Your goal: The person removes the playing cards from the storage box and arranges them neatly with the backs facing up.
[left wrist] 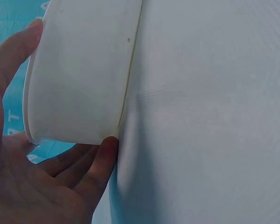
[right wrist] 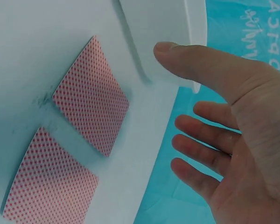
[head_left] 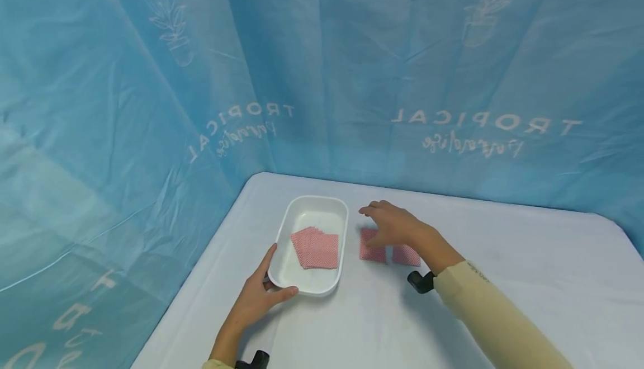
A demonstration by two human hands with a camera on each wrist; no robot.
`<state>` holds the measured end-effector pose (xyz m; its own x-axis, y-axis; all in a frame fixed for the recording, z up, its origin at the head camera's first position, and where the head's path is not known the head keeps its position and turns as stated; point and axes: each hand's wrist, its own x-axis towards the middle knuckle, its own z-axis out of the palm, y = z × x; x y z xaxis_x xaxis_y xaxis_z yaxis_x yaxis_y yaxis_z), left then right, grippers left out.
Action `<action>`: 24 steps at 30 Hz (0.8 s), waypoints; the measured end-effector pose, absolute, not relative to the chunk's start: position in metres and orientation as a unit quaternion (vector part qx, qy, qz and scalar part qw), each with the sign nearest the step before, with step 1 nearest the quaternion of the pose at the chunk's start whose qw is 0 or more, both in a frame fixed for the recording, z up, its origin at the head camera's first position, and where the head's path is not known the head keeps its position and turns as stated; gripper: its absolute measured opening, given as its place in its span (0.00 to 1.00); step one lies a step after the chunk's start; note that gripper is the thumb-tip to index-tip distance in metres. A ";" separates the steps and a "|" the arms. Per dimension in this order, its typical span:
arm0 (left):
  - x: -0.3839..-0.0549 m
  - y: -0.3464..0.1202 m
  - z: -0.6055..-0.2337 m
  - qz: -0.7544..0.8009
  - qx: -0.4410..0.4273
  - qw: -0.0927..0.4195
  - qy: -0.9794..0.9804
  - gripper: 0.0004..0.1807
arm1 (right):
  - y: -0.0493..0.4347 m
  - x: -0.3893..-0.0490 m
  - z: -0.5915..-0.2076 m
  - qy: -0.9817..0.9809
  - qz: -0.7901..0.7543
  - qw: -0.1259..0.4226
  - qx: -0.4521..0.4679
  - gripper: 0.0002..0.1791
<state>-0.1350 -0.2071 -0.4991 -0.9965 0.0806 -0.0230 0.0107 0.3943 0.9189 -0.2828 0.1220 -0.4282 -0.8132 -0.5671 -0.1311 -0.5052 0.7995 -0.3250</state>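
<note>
A white rectangular tray (head_left: 322, 218) stands on the table, with several red-and-white patterned square cards (head_left: 319, 251) overlapping inside it. My left hand (head_left: 254, 302) grips the tray's near left corner; in the left wrist view the thumb and fingers sit around the tray's side (left wrist: 84, 70). Right of the tray, two more square cards lie side by side, the left card (right wrist: 93, 98) and the right card (right wrist: 51, 182). Above them hovers my right hand (head_left: 394, 223), fingers spread and loosely bent, holding nothing. It partly hides both cards in the head view.
A white cloth covers the table (head_left: 528, 268). Blue printed curtains (head_left: 352, 78) hang along its back and left edges. Black wrist straps show on both arms.
</note>
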 end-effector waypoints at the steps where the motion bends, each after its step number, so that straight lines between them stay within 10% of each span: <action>1: -0.136 -0.207 -0.499 0.550 0.030 0.034 0.834 0.58 | 0.121 -0.283 -0.427 0.942 -0.139 0.114 -0.283 0.42; 24: -0.133 -0.208 -0.498 0.545 0.017 0.047 0.837 0.59 | 0.058 -0.282 -0.415 0.923 -0.141 0.106 -0.342 0.48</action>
